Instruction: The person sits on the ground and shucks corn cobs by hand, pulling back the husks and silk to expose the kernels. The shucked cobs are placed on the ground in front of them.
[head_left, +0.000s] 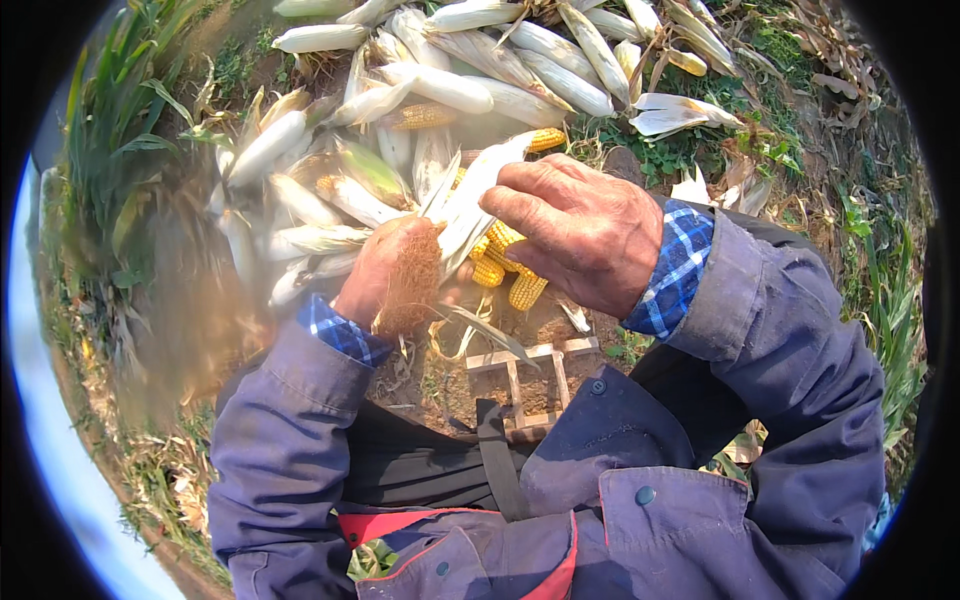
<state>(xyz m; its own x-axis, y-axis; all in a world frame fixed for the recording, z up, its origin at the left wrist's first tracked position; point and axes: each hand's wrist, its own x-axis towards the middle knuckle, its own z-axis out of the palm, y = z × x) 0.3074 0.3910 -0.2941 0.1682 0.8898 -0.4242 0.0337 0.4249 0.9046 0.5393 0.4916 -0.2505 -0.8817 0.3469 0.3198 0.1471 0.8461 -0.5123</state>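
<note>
My left hand grips the base end of an ear of corn, and a tuft of brown corn silk hangs over its fingers. Pale, dry husk leaves stand up from that ear and partly hide its kernels. Over these leaves, my right hand has its fingertips against the husk, the thumb held apart below; whether it pinches a leaf is not clear. Several bare yellow corn cobs lie beneath and between the hands.
A heap of ears in white husks spreads ahead and to the left. Near my knees is a wooden slatted frame on the soil. Green stalks rise at the left, with weeds and dry leaves on the right.
</note>
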